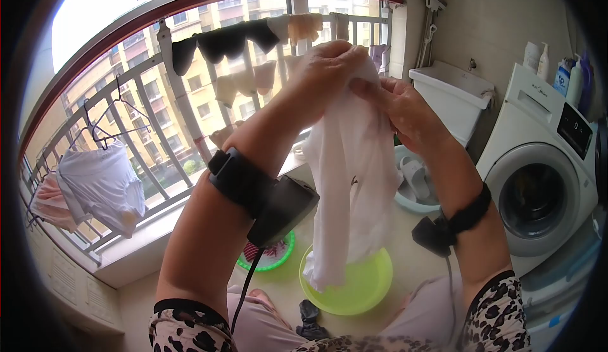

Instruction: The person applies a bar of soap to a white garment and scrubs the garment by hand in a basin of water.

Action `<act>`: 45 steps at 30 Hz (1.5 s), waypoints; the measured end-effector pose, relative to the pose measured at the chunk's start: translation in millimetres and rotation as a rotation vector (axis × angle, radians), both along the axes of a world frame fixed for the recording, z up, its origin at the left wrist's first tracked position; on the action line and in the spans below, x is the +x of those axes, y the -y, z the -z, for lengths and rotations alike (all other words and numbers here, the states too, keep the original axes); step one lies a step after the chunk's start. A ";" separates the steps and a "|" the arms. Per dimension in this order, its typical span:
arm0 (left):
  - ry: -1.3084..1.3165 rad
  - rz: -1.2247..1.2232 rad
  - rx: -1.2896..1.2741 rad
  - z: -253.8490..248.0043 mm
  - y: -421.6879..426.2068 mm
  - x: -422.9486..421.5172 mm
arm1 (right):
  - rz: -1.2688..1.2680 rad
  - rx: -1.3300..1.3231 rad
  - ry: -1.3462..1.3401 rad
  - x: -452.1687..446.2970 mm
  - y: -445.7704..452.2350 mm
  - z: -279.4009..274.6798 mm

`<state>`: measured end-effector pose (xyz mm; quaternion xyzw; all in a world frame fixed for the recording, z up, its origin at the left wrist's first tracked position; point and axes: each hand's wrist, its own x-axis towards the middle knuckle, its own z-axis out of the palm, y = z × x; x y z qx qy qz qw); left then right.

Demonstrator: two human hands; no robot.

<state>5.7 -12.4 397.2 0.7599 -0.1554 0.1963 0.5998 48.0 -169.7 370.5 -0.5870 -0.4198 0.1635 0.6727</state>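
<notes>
Both of my hands are raised in front of me, gripping a white garment near its upper end. My left hand is closed on the top, and my right hand pinches its right side slightly lower. The cloth hangs long and creased, with a small dark mark partway down; whether it is a shirt or trousers I cannot tell. Its lower end hangs over a yellow-green basin on the floor, overlapping the rim in view.
Railings at left carry hangers with a white garment and dark cloths. A washing machine and white sink stand at right. On the floor are a blue basin with slippers, a green-rimmed basket and a dark cloth.
</notes>
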 end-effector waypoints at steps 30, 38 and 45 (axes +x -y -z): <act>-0.365 -0.161 0.142 200.1 -10.2 -24.4 | 0.369 0.434 -0.023 33.3 21.1 -48.5; -0.139 0.034 -0.396 68.6 -22.1 -32.5 | 0.208 0.211 -0.056 44.3 34.5 -5.9; -0.108 0.128 -0.165 37.9 2.4 -10.6 | 0.127 0.188 0.081 17.4 3.6 11.2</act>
